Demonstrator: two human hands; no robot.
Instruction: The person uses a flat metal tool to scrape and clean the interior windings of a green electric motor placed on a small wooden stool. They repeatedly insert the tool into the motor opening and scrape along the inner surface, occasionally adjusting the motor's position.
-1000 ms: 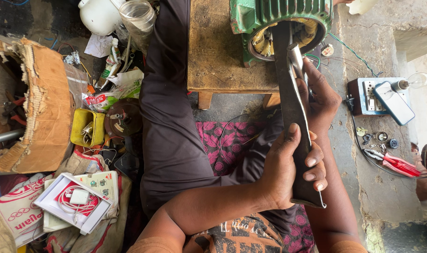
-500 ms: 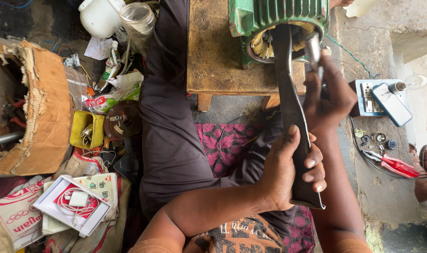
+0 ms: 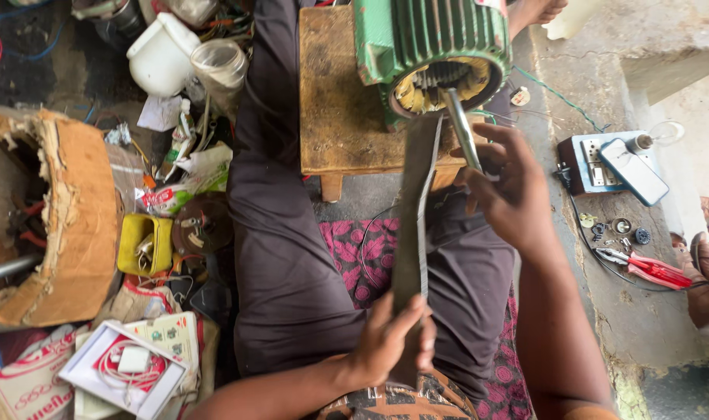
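Since before, our right hand moved lower, gripping a metal rod at the green motor opening; our left hand holds the long dark strip upright.

Your left hand grips the lower end of a long dark flat strip, which runs up from your lap toward the open end of the green motor. Your right hand pinches a slim metal rod whose tip points at the motor's windings; whether it touches them is hard to tell. The motor sits on a worn wooden stool between your legs. To your right lie a blue socket box and red pliers on the concrete ledge. To your left sit a yellow tin, a white jug and a torn cardboard drum.
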